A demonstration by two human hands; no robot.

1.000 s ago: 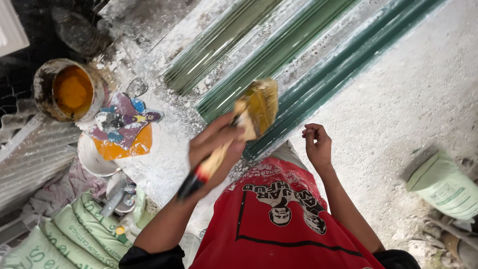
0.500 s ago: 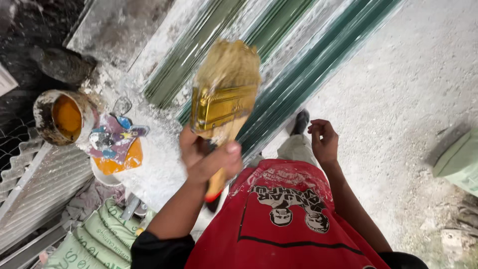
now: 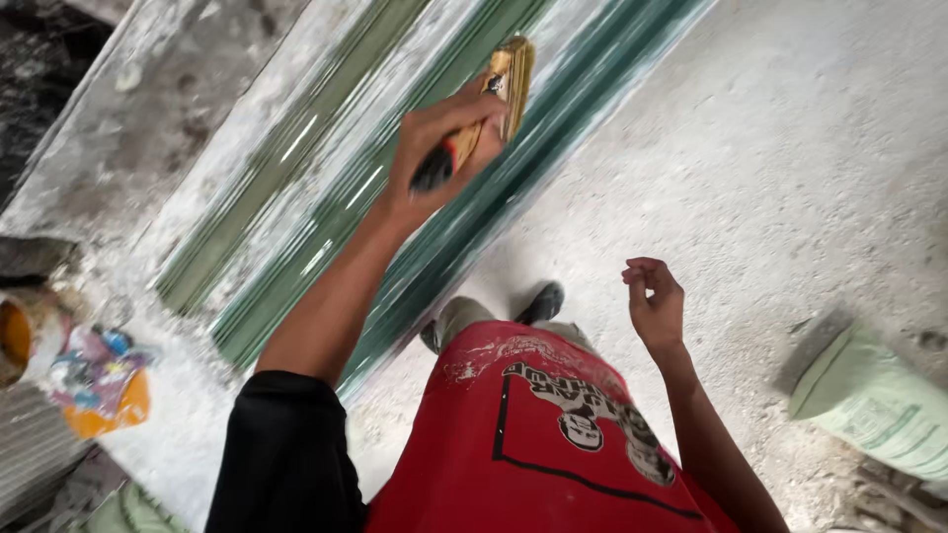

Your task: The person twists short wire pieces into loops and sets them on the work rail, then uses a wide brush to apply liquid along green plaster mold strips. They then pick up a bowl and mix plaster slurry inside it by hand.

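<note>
At the far left edge of the frame a paint can (image 3: 14, 341) with orange-yellow paint stands on the floor (image 3: 790, 158), and just beside it to the right lies a crumpled, colourful plastic bag (image 3: 94, 380). From the lower left to the top centre of the frame run long green metal strips (image 3: 326, 188), lying side by side on the dusty ground.

In the upper middle, the left hand (image 3: 434, 143) is closed around the dark and red handle of a paintbrush (image 3: 494, 94). The yellowish bristles of the brush point up and are over the green strips; I cannot tell if they touch them, because this part is blurred.

Lower in the middle is the red shirt (image 3: 533, 444) of the person, and above it one dark shoe (image 3: 541, 301) stands on the floor.

To the right of the shoe, the right hand (image 3: 654, 301) hangs in the air with fingers loosely curled and holds nothing. At the lower right edge a pale green sack (image 3: 874, 405) lies on the floor.
</note>
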